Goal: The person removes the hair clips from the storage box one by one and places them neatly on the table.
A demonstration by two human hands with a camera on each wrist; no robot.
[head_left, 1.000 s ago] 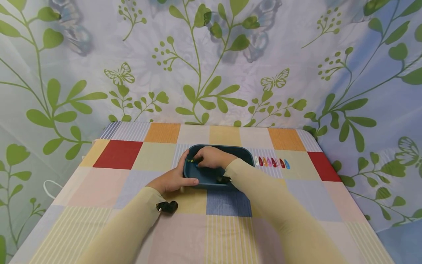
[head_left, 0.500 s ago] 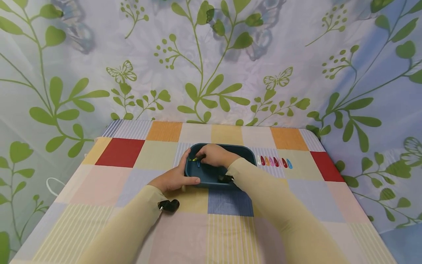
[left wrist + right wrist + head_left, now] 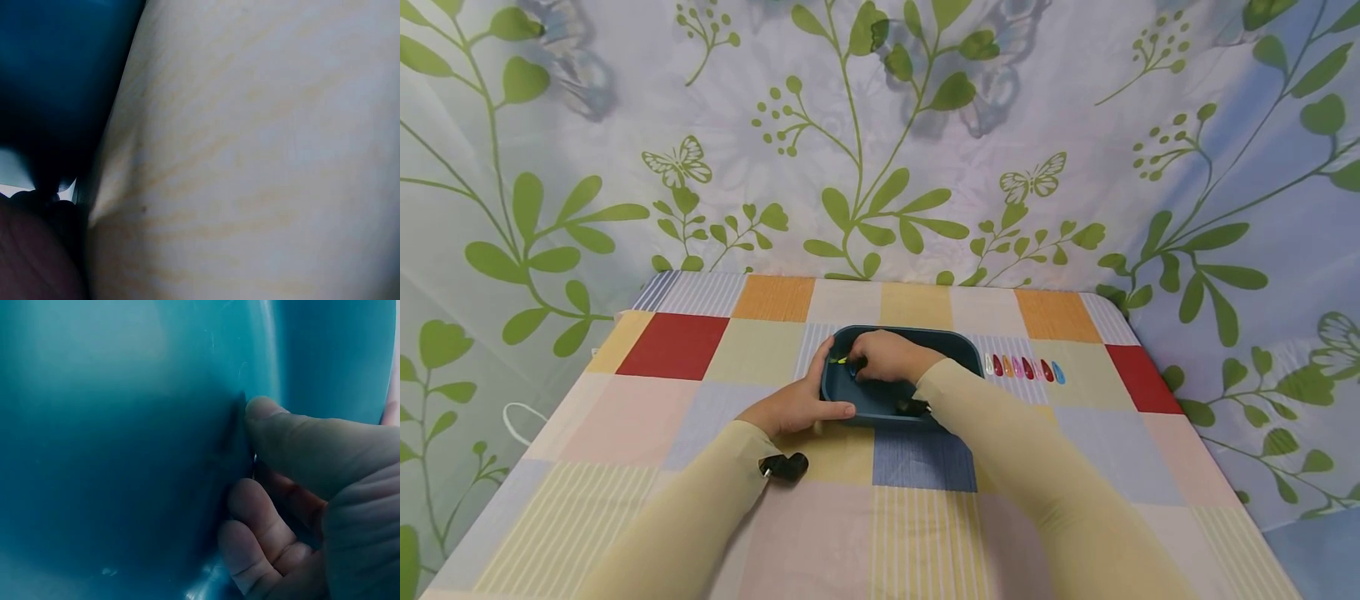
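Inside the teal tray (image 3: 958, 348) on the tabletop (image 3: 700, 417), our right hand (image 3: 887, 357) pinches a yellow-green clip (image 3: 842, 361) lying left-to-right; our left hand (image 3: 797, 404) grips the tray's left rim, thumb curled over.

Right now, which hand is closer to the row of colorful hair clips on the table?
Right. The right hand is inside the blue tray, just beside the hair clips. The left hand grips the tray's far side, away from them.

No readable text or labels
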